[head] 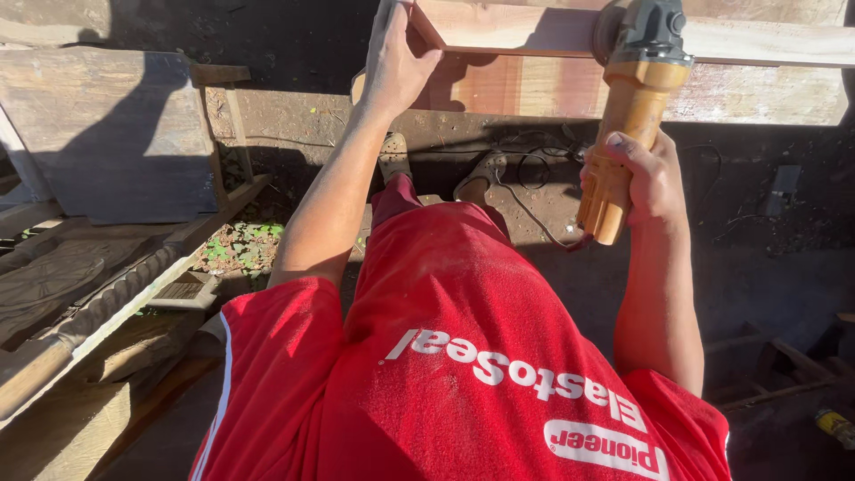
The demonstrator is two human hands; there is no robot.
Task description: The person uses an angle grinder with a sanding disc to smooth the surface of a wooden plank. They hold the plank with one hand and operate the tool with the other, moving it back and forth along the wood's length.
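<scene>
Wood plank lies across the top of view, reddish face toward me. My left hand has its grip wrapped over the plank's near end, steadying it. My right hand is closed tight round the orange grinder, head at the plank's edge. Risk: cord trails loose on the dirt by my feet; snagging could jerk the disc toward my left fingers.

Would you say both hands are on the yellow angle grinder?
No, only the right hand grips the yellow angle grinder; the left hand holds the wooden plank.
</scene>
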